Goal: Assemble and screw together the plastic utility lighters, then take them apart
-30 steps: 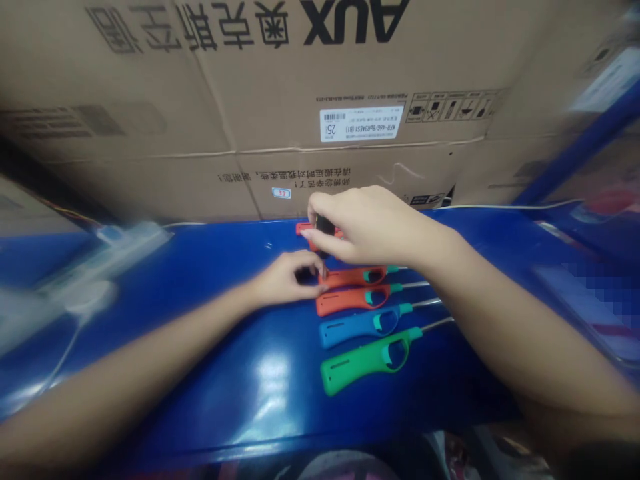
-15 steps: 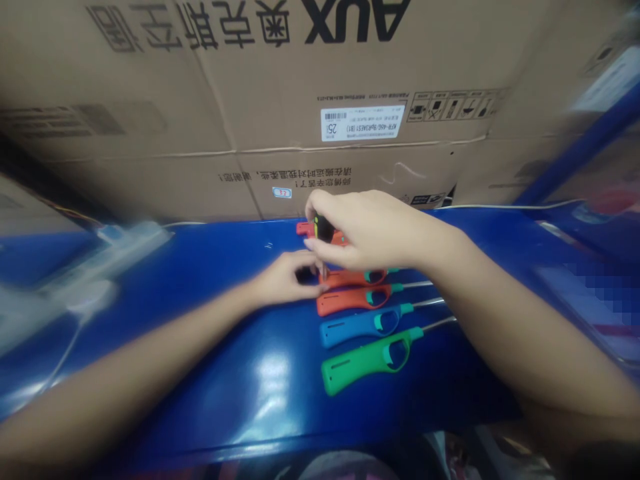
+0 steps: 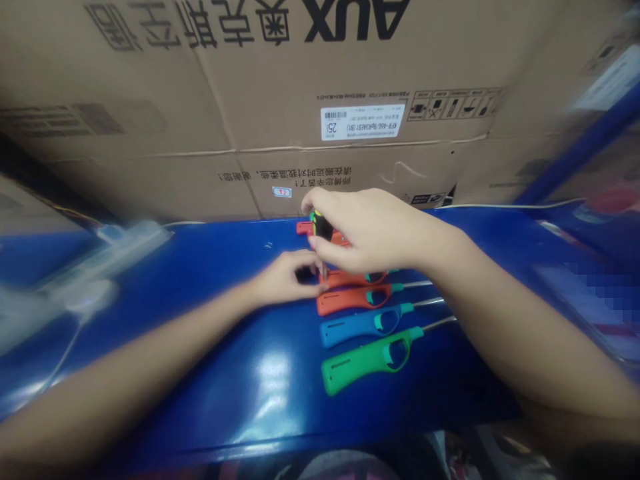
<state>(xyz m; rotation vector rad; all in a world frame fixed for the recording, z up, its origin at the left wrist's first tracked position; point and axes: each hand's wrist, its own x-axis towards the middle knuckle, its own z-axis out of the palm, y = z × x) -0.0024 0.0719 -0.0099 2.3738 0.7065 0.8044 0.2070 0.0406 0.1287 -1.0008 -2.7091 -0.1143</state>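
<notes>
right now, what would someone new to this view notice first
Likely the bright green plastic long-nosed lighter, nearest on the glossy blue tabletop, with a blue plastic one and an orange-red plastic one lined up beyond it. At the row's far end, the right grip pinches a partly hidden black object with yellow-green edging. Behind stands a large brown cardboard box bearing upside-down black lettering.

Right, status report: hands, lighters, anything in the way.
Right hand gripping a black-yellow handle. Left hand at an orange lighter's end. Blue lighter and green lighter lying nearer. Right hand partly hides the red lighter beyond.
</notes>
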